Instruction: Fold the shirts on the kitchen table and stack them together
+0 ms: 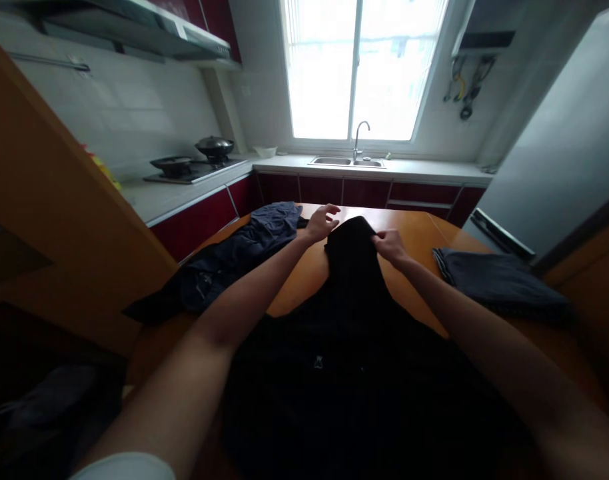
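A black top (354, 347) with a small light logo on it lies spread over the wooden table in front of me. Its narrow upper part, which looks like a high neck or a hood, points away toward the window. My right hand (390, 245) pinches the right edge of this narrow part near its far end. At its left side my left hand (323, 223) hovers with fingers apart and curved, holding nothing. The lower part of the top runs toward me, too dark to make out.
Rumpled dark blue clothing (249, 243) lies on the table's left. At the right is a folded stack of dark cloth (499, 280), near the fridge (559, 133). Beyond the wooden table (414, 233) are a counter with a sink (334, 161) and a stove (199, 172) with pans.
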Tool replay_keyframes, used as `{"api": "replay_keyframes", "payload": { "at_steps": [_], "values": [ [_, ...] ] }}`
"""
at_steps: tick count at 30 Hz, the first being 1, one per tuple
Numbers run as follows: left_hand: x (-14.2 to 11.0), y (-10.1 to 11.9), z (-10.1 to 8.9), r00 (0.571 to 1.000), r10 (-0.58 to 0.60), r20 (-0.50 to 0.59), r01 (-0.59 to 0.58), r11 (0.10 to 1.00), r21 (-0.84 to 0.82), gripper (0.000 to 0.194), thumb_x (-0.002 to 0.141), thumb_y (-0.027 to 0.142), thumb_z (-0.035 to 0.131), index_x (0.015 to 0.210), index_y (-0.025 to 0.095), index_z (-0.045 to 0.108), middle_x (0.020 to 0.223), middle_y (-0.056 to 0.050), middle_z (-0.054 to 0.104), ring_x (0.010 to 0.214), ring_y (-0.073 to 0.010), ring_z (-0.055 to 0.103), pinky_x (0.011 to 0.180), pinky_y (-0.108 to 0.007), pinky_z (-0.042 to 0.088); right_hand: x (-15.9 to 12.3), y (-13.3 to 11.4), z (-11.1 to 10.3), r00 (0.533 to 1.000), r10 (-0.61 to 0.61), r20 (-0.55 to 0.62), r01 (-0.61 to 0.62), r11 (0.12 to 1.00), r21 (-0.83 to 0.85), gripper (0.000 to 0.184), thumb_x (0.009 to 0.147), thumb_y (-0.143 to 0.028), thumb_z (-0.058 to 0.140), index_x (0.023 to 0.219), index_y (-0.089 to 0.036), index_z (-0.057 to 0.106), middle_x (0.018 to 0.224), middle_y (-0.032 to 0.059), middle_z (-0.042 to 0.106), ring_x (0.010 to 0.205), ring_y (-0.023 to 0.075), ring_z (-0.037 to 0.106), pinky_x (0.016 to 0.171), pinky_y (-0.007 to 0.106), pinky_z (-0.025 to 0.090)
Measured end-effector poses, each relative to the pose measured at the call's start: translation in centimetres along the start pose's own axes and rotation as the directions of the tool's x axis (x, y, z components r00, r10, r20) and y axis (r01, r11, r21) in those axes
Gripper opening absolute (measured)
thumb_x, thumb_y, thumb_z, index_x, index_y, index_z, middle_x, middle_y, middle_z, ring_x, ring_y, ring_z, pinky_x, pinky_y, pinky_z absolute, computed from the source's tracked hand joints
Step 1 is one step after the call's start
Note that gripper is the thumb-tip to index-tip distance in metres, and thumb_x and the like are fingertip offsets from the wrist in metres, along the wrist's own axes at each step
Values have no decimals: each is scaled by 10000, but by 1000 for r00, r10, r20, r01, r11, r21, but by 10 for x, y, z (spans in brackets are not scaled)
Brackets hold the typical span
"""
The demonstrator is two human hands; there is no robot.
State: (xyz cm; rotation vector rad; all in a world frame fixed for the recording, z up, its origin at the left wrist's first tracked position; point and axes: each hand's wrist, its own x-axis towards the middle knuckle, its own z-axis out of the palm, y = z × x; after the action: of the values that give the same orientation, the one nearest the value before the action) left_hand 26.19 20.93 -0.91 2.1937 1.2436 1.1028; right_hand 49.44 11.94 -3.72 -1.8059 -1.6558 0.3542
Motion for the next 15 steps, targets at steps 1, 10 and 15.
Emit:
{"api": "replay_keyframes", "payload": {
  "at_steps": [1,10,15],
  "values": [
    [1,-6,6,998,-65,-21,66,996,65,395,799,157,691,1193,174,661,1208,-97,675,968,-184,673,853,-272,534,5,17,-12,999,41,-30,-41,999,-10,356,908,-346,490,740,-130,717,651,55,659,621,165,598,523,244,344],
    [-21,-56,53,908,-393,148,362,911,197,170,709,277,805,774,146,717,833,-103,739,946,-276,695,783,-277,516,8,108,-41,924,382,-6,-381,923,57,154,697,-266,730,617,-149,671,465,71,550,531,222,585,467,280,414],
    [-9,-52,62,867,-444,224,435,896,91,221,690,266,831,794,123,698,767,-83,715,771,-226,690,646,-262,503,21,104,-24,881,472,24,-462,850,252,329,784,-414,718,923,-117,689,670,102,644,600,218,629,470,287,510]
  ]
}}
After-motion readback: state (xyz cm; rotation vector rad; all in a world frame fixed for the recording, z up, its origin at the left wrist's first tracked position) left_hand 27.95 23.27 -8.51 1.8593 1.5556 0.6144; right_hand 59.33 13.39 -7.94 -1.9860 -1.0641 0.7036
